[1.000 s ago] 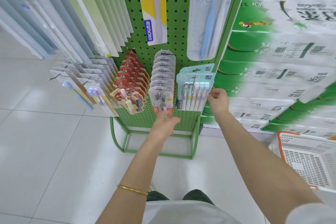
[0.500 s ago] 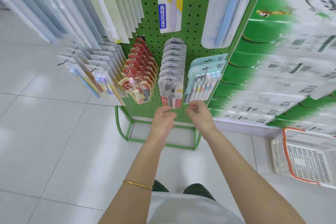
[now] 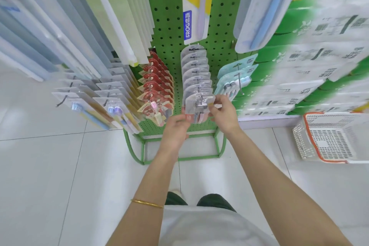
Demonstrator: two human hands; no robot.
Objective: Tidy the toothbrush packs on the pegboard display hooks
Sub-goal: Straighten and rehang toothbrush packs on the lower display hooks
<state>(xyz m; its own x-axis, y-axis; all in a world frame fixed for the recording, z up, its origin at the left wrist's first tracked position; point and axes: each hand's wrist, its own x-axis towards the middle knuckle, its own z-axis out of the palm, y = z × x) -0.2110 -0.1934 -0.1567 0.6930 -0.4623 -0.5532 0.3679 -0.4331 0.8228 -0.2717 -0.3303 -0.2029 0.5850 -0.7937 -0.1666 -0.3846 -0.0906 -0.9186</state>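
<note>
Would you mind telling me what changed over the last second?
The right hand left the teal pack and moved left to the front clear pack, now in the grip of both hands; the left hand stayed at its lower edge. The red packs kept their places.

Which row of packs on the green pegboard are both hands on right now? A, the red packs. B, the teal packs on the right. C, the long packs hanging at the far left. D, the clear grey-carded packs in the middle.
D: the left hand and the right hand both grip the front clear pack of the middle row, between the red packs and the teal packs.
</note>
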